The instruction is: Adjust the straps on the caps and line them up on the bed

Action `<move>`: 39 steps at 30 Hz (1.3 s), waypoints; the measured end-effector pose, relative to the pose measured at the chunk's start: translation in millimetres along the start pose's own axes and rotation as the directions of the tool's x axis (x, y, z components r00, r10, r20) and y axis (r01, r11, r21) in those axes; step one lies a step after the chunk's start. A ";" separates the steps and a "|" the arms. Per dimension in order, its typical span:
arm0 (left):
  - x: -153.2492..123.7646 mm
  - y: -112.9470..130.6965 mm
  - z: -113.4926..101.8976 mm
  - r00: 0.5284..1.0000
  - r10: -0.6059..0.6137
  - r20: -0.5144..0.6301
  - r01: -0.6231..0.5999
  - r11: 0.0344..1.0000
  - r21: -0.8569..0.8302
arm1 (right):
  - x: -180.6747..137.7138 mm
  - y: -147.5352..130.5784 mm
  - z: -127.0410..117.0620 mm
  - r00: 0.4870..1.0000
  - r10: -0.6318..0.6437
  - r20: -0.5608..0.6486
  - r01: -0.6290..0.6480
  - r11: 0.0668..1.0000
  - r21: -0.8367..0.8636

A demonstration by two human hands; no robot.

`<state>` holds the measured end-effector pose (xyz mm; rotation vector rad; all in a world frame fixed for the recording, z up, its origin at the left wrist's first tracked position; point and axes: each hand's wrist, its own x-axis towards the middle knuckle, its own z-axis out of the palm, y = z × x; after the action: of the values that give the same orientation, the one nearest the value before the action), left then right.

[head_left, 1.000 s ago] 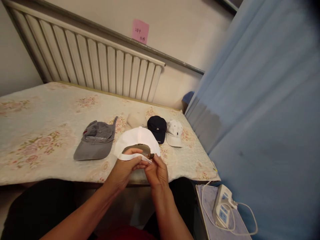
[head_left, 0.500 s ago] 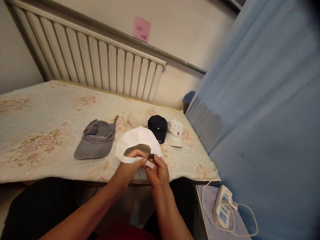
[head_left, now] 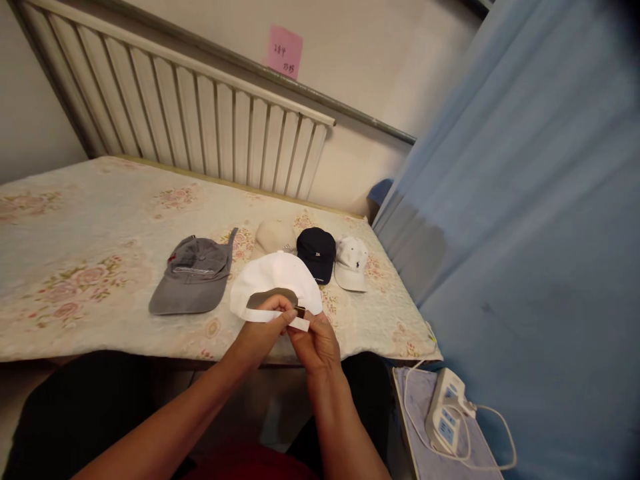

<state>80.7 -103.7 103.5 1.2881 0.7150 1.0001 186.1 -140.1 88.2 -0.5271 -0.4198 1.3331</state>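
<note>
Between my two hands is a white baseball cap (head_left: 280,272), its back opening facing me. My left hand (head_left: 267,330) pinches the cap's white back strap (head_left: 263,316) between thumb and fingers, with the strap's loose end sticking out to the right. At the opening's right side, my right hand (head_left: 317,337) is closed on the cap's strap end, beside a dark metal-looking buckle (head_left: 300,311). Fingers partly hide the buckle, and I cannot tell whether the strap passes through it. Just left of the white cap lies a grey cap (head_left: 195,275) with its own strap sticking up.
Behind the white cap, a beige cap (head_left: 275,237), a navy cap (head_left: 317,255) and a smaller white cap (head_left: 351,263) lie in a row on the floral bedspread (head_left: 115,227). A power strip (head_left: 445,410) with a white cable stands at lower right, beside a blue curtain (head_left: 525,233).
The strap's loose end has come up and right, closer to the buckle, and now lies more level. My right hand has shifted slightly; the other caps stay put.
</note>
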 end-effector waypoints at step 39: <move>-8.1 5.6 7.5 0.993 -0.076 -0.092 0.057 0.979 -0.195 | -6.7 -3.0 -0.4 0.999 0.027 -0.040 -0.020 0.988 0.154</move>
<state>82.8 -114.3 109.4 1.0463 0.7145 1.0569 187.4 -147.2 89.8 -0.4320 -0.2750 1.3625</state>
